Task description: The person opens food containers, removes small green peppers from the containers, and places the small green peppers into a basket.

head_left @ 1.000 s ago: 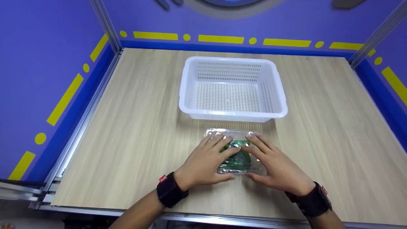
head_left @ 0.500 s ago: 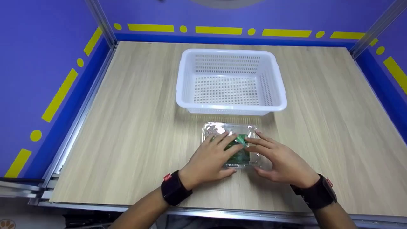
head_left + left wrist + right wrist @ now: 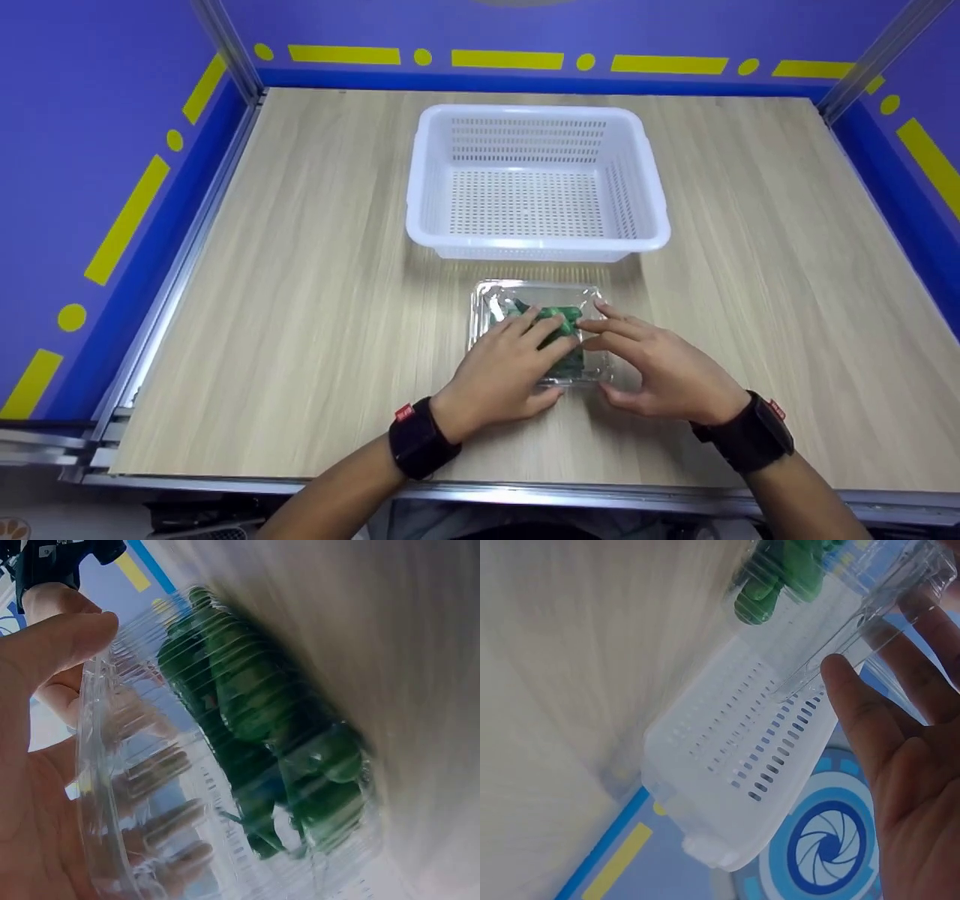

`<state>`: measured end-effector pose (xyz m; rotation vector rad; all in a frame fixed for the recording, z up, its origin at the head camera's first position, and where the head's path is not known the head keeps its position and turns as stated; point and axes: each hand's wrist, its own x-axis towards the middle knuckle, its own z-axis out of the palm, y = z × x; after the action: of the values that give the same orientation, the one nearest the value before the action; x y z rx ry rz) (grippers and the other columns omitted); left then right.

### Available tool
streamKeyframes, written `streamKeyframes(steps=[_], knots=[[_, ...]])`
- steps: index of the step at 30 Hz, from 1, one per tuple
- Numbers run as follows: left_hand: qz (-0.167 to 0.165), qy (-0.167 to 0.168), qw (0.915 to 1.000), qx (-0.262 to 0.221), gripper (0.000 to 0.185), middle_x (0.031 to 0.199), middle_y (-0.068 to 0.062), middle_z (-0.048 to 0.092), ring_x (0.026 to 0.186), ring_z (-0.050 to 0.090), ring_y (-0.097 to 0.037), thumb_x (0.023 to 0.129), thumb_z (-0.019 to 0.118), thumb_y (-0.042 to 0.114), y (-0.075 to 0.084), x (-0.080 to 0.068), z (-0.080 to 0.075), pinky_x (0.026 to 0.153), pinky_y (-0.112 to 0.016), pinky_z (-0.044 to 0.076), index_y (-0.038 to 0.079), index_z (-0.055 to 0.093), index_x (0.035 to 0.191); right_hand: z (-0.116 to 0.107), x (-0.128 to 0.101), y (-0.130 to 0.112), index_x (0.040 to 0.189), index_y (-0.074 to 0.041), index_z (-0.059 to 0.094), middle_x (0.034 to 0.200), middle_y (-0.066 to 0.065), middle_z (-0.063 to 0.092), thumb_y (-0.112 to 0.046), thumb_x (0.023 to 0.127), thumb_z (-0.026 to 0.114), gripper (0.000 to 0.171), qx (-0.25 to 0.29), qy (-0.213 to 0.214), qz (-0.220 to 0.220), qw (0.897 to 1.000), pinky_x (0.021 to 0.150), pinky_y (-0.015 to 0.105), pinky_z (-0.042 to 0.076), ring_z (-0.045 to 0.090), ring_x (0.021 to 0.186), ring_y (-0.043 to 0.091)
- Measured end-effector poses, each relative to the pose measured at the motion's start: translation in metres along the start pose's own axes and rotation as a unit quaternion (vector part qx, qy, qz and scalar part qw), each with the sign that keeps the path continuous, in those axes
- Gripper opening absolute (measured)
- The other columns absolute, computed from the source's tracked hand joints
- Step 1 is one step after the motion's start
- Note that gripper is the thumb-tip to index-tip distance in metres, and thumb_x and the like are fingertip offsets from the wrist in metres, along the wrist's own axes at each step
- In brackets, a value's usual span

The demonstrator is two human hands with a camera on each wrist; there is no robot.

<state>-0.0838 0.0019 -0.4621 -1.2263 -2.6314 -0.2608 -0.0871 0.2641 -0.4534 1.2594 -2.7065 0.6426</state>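
Observation:
A clear plastic clamshell box [image 3: 529, 289] stands on the table in front of the basket, its lid down over the base. Through it show several dark green peppers [image 3: 247, 697], with stems at one end in the left wrist view. My left hand [image 3: 499, 375] lies across the left and middle of the lid, fingers extended and thumb at the near edge. My right hand [image 3: 664, 375] is at the box's right side, fingertips over the lid's right part and thumb by the near right corner. The left hand covers part of the peppers in the head view.
A white perforated plastic basket [image 3: 536, 244] stands right behind the box with nothing in it. The wood-grain table [image 3: 300, 300] has a metal front edge [image 3: 525, 495]. Blue panels [image 3: 90, 150] with yellow marks enclose the left, back and right.
My right hand has drawn off the lid's middle toward the right edge, uncovering more of that side. The left hand stays on the lid. The head view has tilted down a little.

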Motion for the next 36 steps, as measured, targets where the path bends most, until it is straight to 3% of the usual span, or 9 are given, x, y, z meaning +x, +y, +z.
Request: streamKeyframes(steps=[3, 6, 9, 15, 22, 29, 36], knots=[[0.04, 0.044, 0.9979, 0.024, 0.037, 0.131, 0.0, 0.063, 0.123, 0.061, -0.023, 0.092, 0.067, 0.042, 0.004, -0.001, 0.0, 0.097, -0.037, 0.054, 0.024, 0.065, 0.125, 0.0, 0.001, 0.0, 0.122, -0.015, 0.068, 0.143, 0.003, 0.061, -0.022, 0.073, 0.085, 0.052, -0.002, 0.007, -0.007, 1.0, 0.104, 0.048, 0.051, 0.047, 0.142, 0.038], [0.088, 0.089, 0.9897, 0.069, 0.014, 0.115, 0.004, 0.065, 0.102, 0.062, -0.014, 0.097, 0.061, 0.03, 0.01, -0.002, -0.001, 0.078, -0.025, 0.052, 0.026, 0.068, 0.108, 0.001, 0.001, 0.0, 0.119, -0.014, 0.069, 0.142, 0.003, 0.062, -0.023, 0.074, 0.084, 0.049, 0.001, 0.012, -0.005, 1.0, 0.103, 0.05, 0.051, 0.048, 0.142, 0.038], [0.109, 0.104, 0.9827, 0.108, 0.012, 0.107, 0.006, 0.063, 0.091, 0.059, -0.012, 0.099, 0.057, 0.024, 0.013, 0.001, -0.003, 0.068, -0.022, 0.048, 0.027, 0.068, 0.1, -0.001, 0.002, 0.0, 0.118, -0.013, 0.069, 0.14, 0.003, 0.063, -0.023, 0.074, 0.083, 0.047, -0.006, 0.014, -0.004, 1.0, 0.102, 0.051, 0.051, 0.048, 0.142, 0.037], [0.12, 0.104, 0.9768, 0.143, 0.014, 0.101, 0.008, 0.062, 0.086, 0.057, -0.011, 0.099, 0.056, 0.024, 0.017, 0.0, -0.006, 0.065, -0.021, 0.048, 0.028, 0.069, 0.096, 0.001, 0.003, 0.002, 0.117, -0.012, 0.069, 0.139, 0.003, 0.064, -0.024, 0.072, 0.083, 0.049, -0.011, 0.021, -0.014, 1.0, 0.103, 0.049, 0.051, 0.05, 0.14, 0.037], [0.105, 0.101, 0.977, 0.156, 0.015, 0.098, 0.008, 0.061, 0.086, 0.056, -0.011, 0.097, 0.06, 0.025, 0.024, -0.004, -0.003, 0.062, -0.021, 0.046, 0.026, 0.073, 0.089, 0.003, 0.001, 0.002, 0.116, -0.012, 0.069, 0.138, 0.002, 0.065, -0.023, 0.072, 0.083, 0.048, -0.005, 0.026, -0.012, 1.0, 0.103, 0.049, 0.051, 0.051, 0.139, 0.037], [0.054, 0.103, 0.9802, 0.16, 0.014, 0.098, 0.005, 0.064, 0.083, 0.062, -0.011, 0.095, 0.063, 0.024, 0.029, -0.015, 0.001, 0.066, -0.024, 0.051, 0.022, 0.076, 0.09, 0.008, 0.005, -0.002, 0.119, -0.012, 0.07, 0.137, 0.008, 0.065, -0.026, 0.072, 0.084, 0.051, -0.01, 0.029, -0.017, 0.999, 0.104, 0.05, 0.05, 0.052, 0.138, 0.038], [0.033, 0.092, 0.9718, 0.215, 0.014, 0.093, 0.005, 0.06, 0.074, 0.061, -0.01, 0.092, 0.063, 0.028, 0.033, -0.011, 0.003, 0.065, -0.028, 0.048, 0.022, 0.076, 0.092, 0.003, 0.009, -0.001, 0.116, -0.013, 0.07, 0.137, 0.005, 0.065, -0.026, 0.073, 0.085, 0.048, -0.023, 0.021, -0.006, 0.999, 0.104, 0.05, 0.05, 0.052, 0.139, 0.038]])
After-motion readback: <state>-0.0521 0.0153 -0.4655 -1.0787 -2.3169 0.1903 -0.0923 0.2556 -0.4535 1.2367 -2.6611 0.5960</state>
